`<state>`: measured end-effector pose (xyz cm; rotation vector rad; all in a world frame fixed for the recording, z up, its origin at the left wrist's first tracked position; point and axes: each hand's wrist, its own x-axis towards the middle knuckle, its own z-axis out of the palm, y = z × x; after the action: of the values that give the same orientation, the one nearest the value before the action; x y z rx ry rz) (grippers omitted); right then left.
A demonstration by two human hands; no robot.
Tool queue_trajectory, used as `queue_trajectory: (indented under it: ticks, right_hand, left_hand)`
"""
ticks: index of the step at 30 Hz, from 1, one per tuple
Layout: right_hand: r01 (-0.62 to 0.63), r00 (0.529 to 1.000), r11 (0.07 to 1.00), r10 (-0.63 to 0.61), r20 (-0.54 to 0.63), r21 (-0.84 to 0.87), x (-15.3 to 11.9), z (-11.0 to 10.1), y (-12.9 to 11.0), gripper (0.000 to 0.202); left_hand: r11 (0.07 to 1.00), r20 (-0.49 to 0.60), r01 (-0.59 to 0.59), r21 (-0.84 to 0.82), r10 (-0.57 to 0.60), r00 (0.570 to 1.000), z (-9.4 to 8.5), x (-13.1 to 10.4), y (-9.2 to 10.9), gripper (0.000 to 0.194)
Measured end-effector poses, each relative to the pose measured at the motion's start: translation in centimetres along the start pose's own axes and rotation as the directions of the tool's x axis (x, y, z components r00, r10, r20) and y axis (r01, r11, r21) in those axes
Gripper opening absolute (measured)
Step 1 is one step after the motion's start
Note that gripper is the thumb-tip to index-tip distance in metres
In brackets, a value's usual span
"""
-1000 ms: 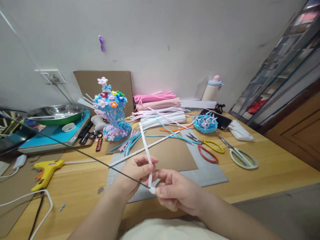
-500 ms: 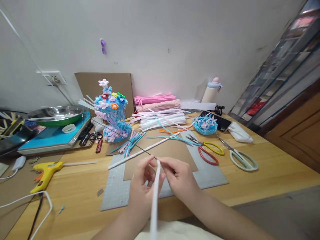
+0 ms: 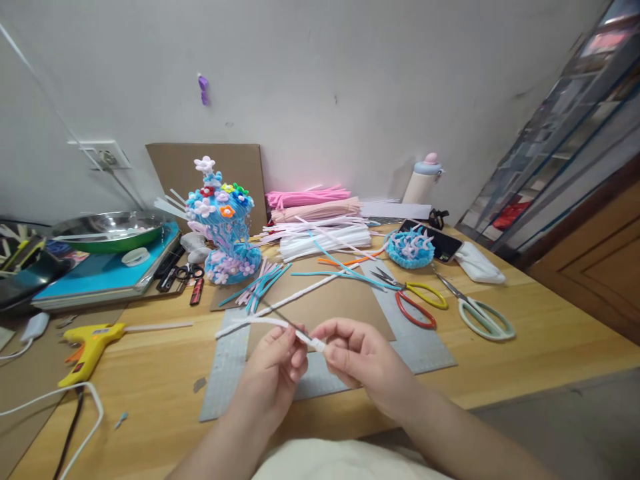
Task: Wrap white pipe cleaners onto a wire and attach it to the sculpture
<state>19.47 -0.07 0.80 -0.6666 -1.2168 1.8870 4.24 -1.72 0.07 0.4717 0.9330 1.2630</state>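
In the head view, my left hand (image 3: 273, 367) is pinching a white strip (image 3: 260, 321) between thumb and fingers; whether it is also gripping the dark rod (image 3: 303, 334), I cannot tell. My right hand (image 3: 367, 363) is clamping the strip's near end at the rod's tip, apparently so that the two are staying aligned. The strip is hanging over the board (image 3: 360, 307), its free end pointing left, and the hands are standing just apart, presumably leaving the joint exposed for checking. The board is lying on a grey mat (image 3: 220, 387), likely shielding the wooden table (image 3: 165, 373). Snips (image 3: 415, 313) and scissors (image 3: 485, 319) are resting to the right, handles facing me, probably for easy pickup. The glue gun (image 3: 93, 350) is lying far left, its cord trailing towards the table's near side, well away from my fingers. Bundles (image 3: 325, 240) are lying towards the wall (image 3: 300, 120), colours grouped, seemingly for sorting; a flowered piece (image 3: 220, 203) is standing left of them. A socket (image 3: 107, 157) is showing on the wall, and a wooden door (image 3: 595, 253) is standing at right.
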Motion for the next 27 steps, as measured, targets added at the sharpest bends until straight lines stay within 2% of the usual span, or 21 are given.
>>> queue_trajectory:
  ticks: [3,5,7,10,13,17,20,21,23,25,27]
  right_hand:
    - [-0.124,0.976,0.991,0.112,0.187,0.052,-0.3,-0.1,0.1,0.036]
    - [-0.202,0.954,0.973,0.170,0.245,0.115,-0.3,-0.1,0.4,0.036]
    - [-0.242,0.947,0.952,0.191,0.257,0.186,-0.2,0.0,0.9,0.035]
    - [-0.238,0.954,0.943,0.182,0.237,0.232,-0.2,0.4,1.5,0.034]
    - [-0.193,0.976,0.962,0.169,0.135,0.193,0.0,0.5,1.7,0.030]
    - [-0.062,0.993,0.998,0.061,-0.106,-0.008,0.8,0.2,1.9,0.028]
    - [0.101,0.957,0.947,-0.177,-0.232,-0.305,1.2,0.0,2.1,0.020]
    - [0.145,0.938,0.902,-0.256,-0.233,-0.407,1.2,-0.1,2.1,0.019]
    - [0.210,0.913,0.792,-0.369,-0.175,-0.574,1.0,-0.2,2.3,0.021]
    - [0.238,0.902,0.702,-0.417,-0.116,-0.671,0.8,-0.2,2.4,0.026]
    - [0.211,0.899,0.687,-0.415,-0.138,-0.695,0.5,-0.1,2.4,0.025]
  left_hand:
    - [0.997,0.032,0.057,0.057,-0.059,0.998,0.1,0.4,0.8,0.030]
    - [0.993,0.057,0.073,0.096,-0.079,0.995,0.2,0.7,1.4,0.032]
    - [0.988,0.079,0.075,0.132,-0.085,0.993,0.3,0.9,2.0,0.032]
    - [0.983,0.074,0.055,0.173,-0.068,0.995,0.4,1.0,2.5,0.030]
    - [0.981,0.010,0.008,0.191,-0.010,1.000,0.2,1.0,2.2,0.030]
    - [0.971,-0.111,-0.125,0.203,0.150,0.982,-0.2,0.4,0.7,0.021]
    - [0.906,-0.161,-0.312,0.287,0.367,0.916,-0.1,-0.5,-0.5,0.019]
    - [0.857,-0.139,-0.377,0.352,0.446,0.884,0.1,-0.8,-0.8,0.021]
    - [0.717,0.000,-0.485,0.501,0.560,0.828,0.4,-1.3,-0.9,0.023]
    - [0.585,0.164,-0.552,0.594,0.584,0.795,0.5,-1.5,-0.9,0.018]
    - [0.538,0.189,-0.580,0.612,0.612,0.768,0.3,-1.5,-0.9,0.008]
